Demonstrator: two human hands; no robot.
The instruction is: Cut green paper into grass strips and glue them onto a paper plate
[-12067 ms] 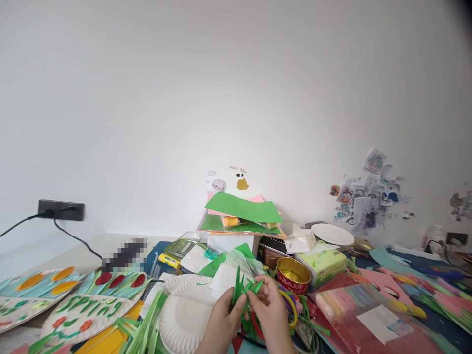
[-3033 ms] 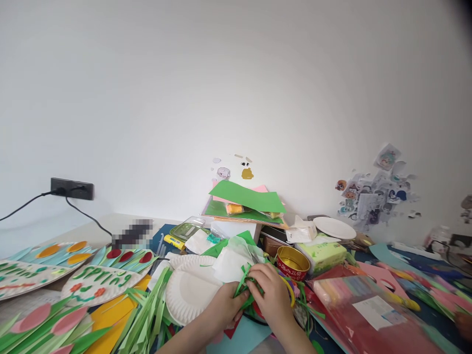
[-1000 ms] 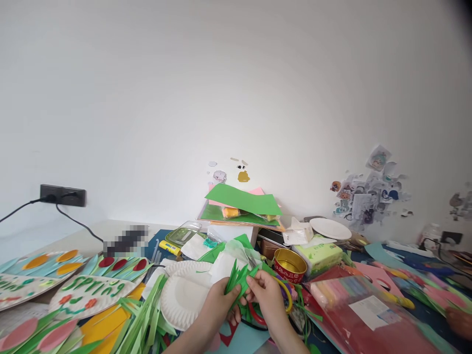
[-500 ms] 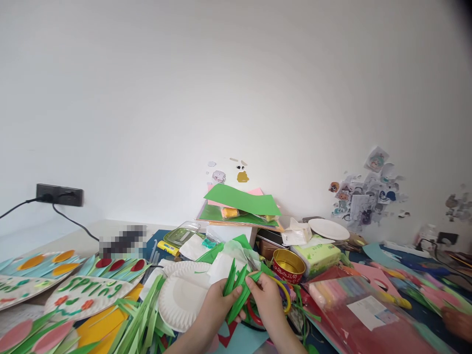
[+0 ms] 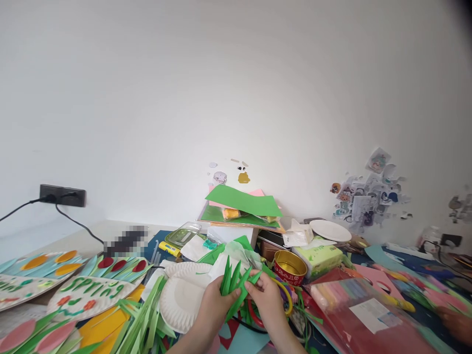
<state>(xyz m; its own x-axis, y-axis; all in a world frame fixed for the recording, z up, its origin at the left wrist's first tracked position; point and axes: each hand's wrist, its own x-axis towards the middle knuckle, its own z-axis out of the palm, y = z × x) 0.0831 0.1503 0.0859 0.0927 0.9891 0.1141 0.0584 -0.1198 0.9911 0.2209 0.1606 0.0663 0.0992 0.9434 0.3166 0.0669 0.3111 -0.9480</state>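
Both my hands meet low in the middle of the view. My left hand [image 5: 213, 306] is closed round a bunch of pointed green paper leaves [image 5: 232, 280] that stand upright and fan out. My right hand [image 5: 266, 298] pinches the same leaves from the right side. Just left of my hands lies a stack of white paper plates [image 5: 180, 302]. Under and behind my right hand sit scissors with yellow and red handles [image 5: 288, 301].
Decorated plates with "Spring" lettering [image 5: 88, 295] and loose green paper strips [image 5: 143, 327] lie at left. A gold tin [image 5: 290, 266], a tissue pack [image 5: 320, 256], a plastic sleeve of coloured sheets [image 5: 354, 309] and a stack of green paper [image 5: 241, 206] crowd the right and back. Another person's hand [image 5: 457, 324] shows at far right.
The leaves have been gathered into a tighter, more upright bunch in my left hand, and my right hand has shifted along them. The view has barely moved.
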